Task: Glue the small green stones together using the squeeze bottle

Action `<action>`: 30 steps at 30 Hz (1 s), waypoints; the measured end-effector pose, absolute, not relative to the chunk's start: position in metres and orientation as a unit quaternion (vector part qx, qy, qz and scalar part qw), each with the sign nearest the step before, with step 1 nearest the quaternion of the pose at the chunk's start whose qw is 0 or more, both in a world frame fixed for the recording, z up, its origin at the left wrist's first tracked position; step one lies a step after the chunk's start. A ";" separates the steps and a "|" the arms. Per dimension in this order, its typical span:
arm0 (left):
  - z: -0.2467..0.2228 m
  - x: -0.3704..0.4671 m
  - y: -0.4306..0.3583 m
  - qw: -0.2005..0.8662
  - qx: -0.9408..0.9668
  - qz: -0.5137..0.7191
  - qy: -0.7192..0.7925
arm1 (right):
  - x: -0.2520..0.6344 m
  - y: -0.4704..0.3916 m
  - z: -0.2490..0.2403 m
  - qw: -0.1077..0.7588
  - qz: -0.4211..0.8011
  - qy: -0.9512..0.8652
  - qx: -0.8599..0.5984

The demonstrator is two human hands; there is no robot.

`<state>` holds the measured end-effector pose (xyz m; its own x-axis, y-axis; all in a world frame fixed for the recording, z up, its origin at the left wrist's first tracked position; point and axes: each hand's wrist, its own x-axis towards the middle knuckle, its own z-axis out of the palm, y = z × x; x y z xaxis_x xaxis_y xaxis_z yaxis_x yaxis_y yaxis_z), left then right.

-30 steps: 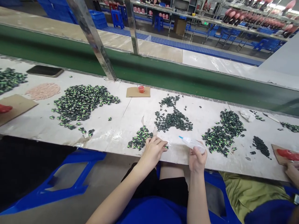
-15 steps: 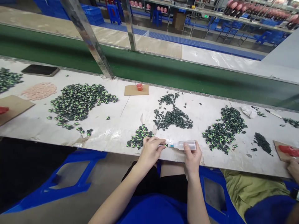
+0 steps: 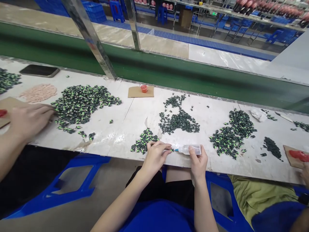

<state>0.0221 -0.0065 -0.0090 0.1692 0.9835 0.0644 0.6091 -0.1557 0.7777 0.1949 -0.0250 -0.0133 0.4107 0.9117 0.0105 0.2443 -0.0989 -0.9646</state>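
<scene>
My left hand [image 3: 156,154] pinches a small dark green piece with a bright green mark [image 3: 172,150] between thumb and fingertips. Wrapped in my right hand [image 3: 199,161] is a clear squeeze bottle [image 3: 187,149], lying sideways, its blue-green nozzle [image 3: 176,150] pointing left at the small piece. Whether the tip touches the piece is too small to tell. Just left of my left hand lies a small heap of dark pieces with bright green marks [image 3: 143,141]. Beyond my hands is a spread of plain dark green pieces [image 3: 180,121].
A co-worker's hand [image 3: 31,119] is beside a large green-marked heap [image 3: 82,104] at left. Further heaps [image 3: 233,132] lie right. A red cup [image 3: 144,88] stands on cardboard [image 3: 134,92] at the back. Metal posts [image 3: 96,48] rise behind. Another person's hand [image 3: 306,174] shows far right.
A co-worker's hand has come in from the left, reaching to the large heap. My hands keep the same hold and have hardly moved. The view has shifted slightly.
</scene>
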 end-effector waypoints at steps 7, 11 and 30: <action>-0.007 0.022 -0.005 0.314 0.700 0.291 0.571 | 0.195 -0.023 -0.013 0.514 0.325 -0.436 -0.663; -0.005 0.022 -0.005 0.316 0.700 0.289 0.571 | 0.195 -0.024 -0.014 0.513 0.325 -0.438 -0.663; -0.005 0.022 -0.005 0.316 0.705 0.282 0.569 | 0.196 -0.024 -0.013 0.514 0.310 -0.443 -0.666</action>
